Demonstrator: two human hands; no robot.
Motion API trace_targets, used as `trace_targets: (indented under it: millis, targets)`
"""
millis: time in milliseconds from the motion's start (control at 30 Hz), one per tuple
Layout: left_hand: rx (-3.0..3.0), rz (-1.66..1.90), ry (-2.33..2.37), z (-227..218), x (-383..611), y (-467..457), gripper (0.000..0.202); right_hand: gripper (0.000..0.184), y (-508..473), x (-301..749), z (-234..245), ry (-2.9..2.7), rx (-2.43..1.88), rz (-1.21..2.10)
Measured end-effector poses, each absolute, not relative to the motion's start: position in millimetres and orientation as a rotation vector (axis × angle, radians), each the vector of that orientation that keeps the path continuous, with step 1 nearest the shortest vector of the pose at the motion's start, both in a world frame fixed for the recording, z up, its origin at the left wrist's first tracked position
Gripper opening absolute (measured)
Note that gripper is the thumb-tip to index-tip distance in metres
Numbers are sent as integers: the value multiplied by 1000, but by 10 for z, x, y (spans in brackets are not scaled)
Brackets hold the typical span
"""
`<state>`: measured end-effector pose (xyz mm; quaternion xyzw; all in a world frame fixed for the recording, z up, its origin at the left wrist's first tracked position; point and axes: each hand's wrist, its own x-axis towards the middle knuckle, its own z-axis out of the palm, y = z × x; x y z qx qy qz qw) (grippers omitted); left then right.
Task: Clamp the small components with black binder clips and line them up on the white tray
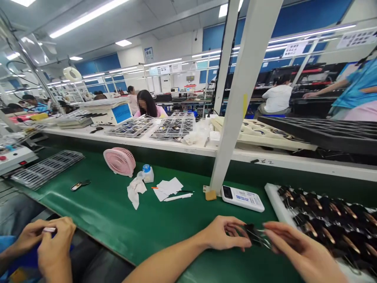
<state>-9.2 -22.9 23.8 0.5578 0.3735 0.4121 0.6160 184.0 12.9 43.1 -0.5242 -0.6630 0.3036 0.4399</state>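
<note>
My left hand [225, 232] and my right hand [290, 243] meet over the green mat [118, 212], close to the table's front edge. Both pinch a small black part with thin metal wires [255, 235] between their fingertips. Just to the right of my hands, a white tray [275, 200] holds several similar black parts with copper-coloured tips [330, 214].
A co-worker's two hands [48, 241] at the bottom left pinch a small pale piece. On the mat lie a white handheld device [243, 197], paper slips and a pen [171, 188], a crumpled cloth, a small bottle [147, 173], a pink fan [119, 161] and a clear tray [44, 168]. A white post [235, 114] rises ahead.
</note>
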Motion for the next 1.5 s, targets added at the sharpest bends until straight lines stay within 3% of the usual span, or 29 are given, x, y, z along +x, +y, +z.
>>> trace_targets:
  millis: [133, 267, 400, 767, 1033, 1100, 1200, 1333, 1500]
  targets:
    - [1226, 1016, 973, 191, -150, -143, 73, 52, 224, 1734, 461, -1732, -1153, 1070]
    - [1220, 995, 1019, 63, -210, -55, 71, 58, 303, 1743, 213, -1807, -1123, 1172]
    - [1260, 875, 1036, -33, -217, -41, 62, 55, 327, 1909, 29, -2035, -1167, 1120]
    - [1448, 879, 1121, 151, -244, -148, 36, 48, 296, 1945, 167, -2315, -1170, 1074]
    - [1543, 1221, 1960, 273, -605, -1018, 19, 51, 275, 1983, 89, -2228, -1213, 1315]
    - [1537, 1138, 2261, 251, -819, -1054, 21, 49, 277, 1971, 89, -2227, -1208, 1333]
    - [1554, 744, 2513, 240, -1040, -879, 29, 42, 283, 1952, 88, -2244, -1199, 1287]
    - [1634, 415, 2538, 258, -1104, -584, 36, 34, 280, 1945, 124, -2233, -1166, 1290]
    - [1696, 729, 2161, 239, -1103, -433, 22, 36, 268, 1942, 243, -2159, -1102, 1340]
